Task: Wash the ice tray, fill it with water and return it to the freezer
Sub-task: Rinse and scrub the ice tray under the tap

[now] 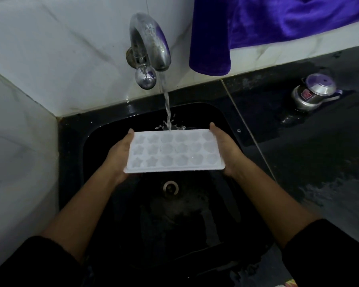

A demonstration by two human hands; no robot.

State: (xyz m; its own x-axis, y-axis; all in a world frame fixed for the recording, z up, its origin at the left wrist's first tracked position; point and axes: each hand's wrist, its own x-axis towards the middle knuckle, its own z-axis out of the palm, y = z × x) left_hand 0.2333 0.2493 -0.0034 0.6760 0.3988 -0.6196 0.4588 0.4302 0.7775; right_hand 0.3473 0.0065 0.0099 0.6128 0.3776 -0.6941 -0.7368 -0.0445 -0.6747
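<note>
A: Where is the ice tray (174,151) held at this moment?

B: It is held level over the black sink (104,129), cavities up, with its far long edge just under the stream from the tap (148,41). The left short end is gripped by the left hand (120,156) and the right short end by the right hand (226,151); each hand is closed on the tray.

A: How should the rinse or fill be done well?

B: Water is seen striking the far rim and splashing off, so the tray would best be eased forward until a cavity is met by the stream, then shifted sideways so every row is reached. It should be kept flat so nothing is spilled.

A: Is water already held in the cavities?

B: That cannot be told with certainty; the light is dim, though a faint sheen is perhaps seen in the middle cavities.
</note>
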